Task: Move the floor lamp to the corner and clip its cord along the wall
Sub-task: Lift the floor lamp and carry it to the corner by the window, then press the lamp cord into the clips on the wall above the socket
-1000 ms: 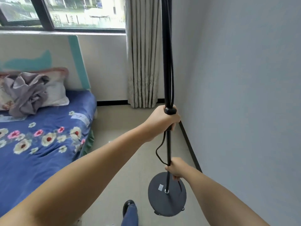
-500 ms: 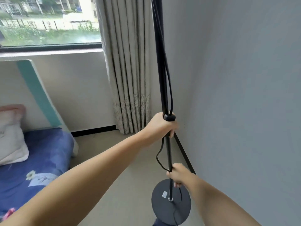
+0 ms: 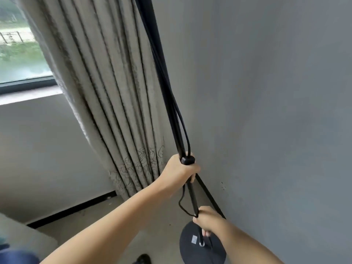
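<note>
The floor lamp's thin black pole [image 3: 163, 88] rises from a round black base [image 3: 192, 252] and leaves the top of the view, tilted. My left hand [image 3: 179, 173] is wrapped around the pole at mid height, just under a small black switch [image 3: 188, 160]. My right hand [image 3: 207, 221] grips the pole lower down, just above the base. The black cord [image 3: 185, 136] runs down along the pole and loops out between my hands. The base appears raised off the floor near the grey right wall [image 3: 266, 111].
A beige pleated curtain [image 3: 106, 103] hangs in the corner just left of the pole. A black baseboard [image 3: 209, 197] runs along the right wall. A window [image 3: 17, 50] is at the upper left. My dark shoe [image 3: 142, 259] is at the bottom.
The bed has slid out of view to the left and the curtain corner is much nearer. Both hands keep the same grip on the pole, carrying the lamp toward the corner.
</note>
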`<move>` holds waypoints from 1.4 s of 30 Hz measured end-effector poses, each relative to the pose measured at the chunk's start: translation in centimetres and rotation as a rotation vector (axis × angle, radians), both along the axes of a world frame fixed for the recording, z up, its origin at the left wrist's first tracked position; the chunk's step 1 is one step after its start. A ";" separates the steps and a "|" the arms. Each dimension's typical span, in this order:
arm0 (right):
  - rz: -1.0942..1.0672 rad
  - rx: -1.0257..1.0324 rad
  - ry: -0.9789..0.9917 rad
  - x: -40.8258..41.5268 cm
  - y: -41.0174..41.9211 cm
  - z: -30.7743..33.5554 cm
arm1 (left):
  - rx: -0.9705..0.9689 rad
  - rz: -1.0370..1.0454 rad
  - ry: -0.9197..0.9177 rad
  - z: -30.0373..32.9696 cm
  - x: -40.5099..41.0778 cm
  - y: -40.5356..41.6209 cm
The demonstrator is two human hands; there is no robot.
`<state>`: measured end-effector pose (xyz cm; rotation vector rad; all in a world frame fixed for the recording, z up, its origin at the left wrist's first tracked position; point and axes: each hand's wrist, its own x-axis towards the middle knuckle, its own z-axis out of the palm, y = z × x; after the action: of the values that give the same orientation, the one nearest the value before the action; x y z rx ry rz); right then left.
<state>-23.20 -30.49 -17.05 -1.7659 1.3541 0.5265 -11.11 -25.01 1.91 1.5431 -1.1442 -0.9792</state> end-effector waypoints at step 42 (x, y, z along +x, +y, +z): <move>-0.155 -0.498 -0.263 20.3 -37.7 -44.4 | -0.443 -0.103 0.025 -42.3 16.3 -41.5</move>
<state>-2.92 -68.23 -61.41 -2.0089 1.4979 -0.1435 5.14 -66.49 -40.39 1.1235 -1.3291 -0.7447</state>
